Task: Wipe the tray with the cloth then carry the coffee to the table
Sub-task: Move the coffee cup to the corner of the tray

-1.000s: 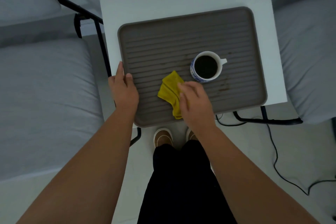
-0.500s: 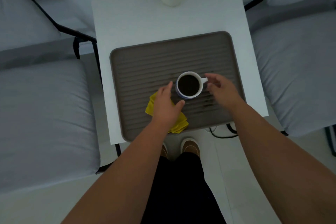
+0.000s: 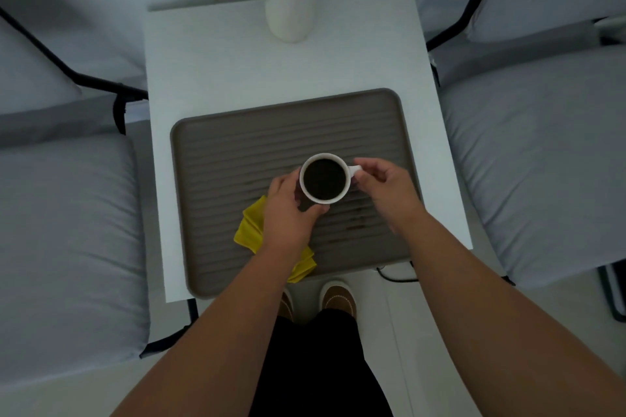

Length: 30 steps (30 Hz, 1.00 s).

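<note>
on the tray (image 3: 216,132) – coffee cup (image 3: 324,178) | left hand (image 3: 286,213) fingers wrap cup | right hand (image 3: 386,186) fingers pinch handle

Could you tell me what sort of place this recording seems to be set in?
Probably a lounge or waiting area, in a home or an office. A small white side table stands between two grey cushioned chairs and carries a white vase of flowers and a tray with a coffee cup.
</note>
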Each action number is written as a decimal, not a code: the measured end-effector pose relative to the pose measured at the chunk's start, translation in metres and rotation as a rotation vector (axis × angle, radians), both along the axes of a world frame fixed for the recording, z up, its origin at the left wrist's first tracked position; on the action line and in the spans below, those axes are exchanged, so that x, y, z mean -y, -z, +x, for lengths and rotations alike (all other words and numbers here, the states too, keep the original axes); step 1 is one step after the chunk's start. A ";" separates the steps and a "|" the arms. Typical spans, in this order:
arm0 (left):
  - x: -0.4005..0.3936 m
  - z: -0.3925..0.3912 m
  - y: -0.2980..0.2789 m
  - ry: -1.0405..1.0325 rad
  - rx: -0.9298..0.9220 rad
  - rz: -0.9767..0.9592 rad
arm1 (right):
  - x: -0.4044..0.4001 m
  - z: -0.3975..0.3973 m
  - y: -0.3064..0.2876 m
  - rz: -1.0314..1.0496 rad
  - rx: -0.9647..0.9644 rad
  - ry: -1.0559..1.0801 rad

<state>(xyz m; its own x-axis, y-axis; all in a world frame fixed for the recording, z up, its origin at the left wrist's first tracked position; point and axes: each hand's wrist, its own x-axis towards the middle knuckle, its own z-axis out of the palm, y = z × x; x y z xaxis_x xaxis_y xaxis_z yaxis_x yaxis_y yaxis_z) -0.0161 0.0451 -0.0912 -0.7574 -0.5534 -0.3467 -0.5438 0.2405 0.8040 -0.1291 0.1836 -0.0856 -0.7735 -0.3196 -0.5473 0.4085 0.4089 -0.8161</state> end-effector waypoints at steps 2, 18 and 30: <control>0.000 -0.013 -0.003 0.012 -0.011 -0.008 | -0.001 -0.012 -0.004 -0.007 -0.002 0.001; 0.009 -0.124 0.003 0.182 -0.038 -0.051 | -0.012 -0.099 0.010 -0.038 -0.031 0.174; 0.007 -0.131 0.005 0.228 -0.039 -0.020 | -0.016 -0.098 0.017 -0.009 -0.055 0.189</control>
<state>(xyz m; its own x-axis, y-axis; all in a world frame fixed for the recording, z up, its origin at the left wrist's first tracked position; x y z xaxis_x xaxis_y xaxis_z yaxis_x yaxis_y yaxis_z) -0.1469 0.0385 -0.0959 -0.8763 -0.3724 -0.3056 -0.4420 0.3696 0.8173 -0.2270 0.1992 -0.1027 -0.8488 -0.1705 -0.5004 0.4322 0.3214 -0.8426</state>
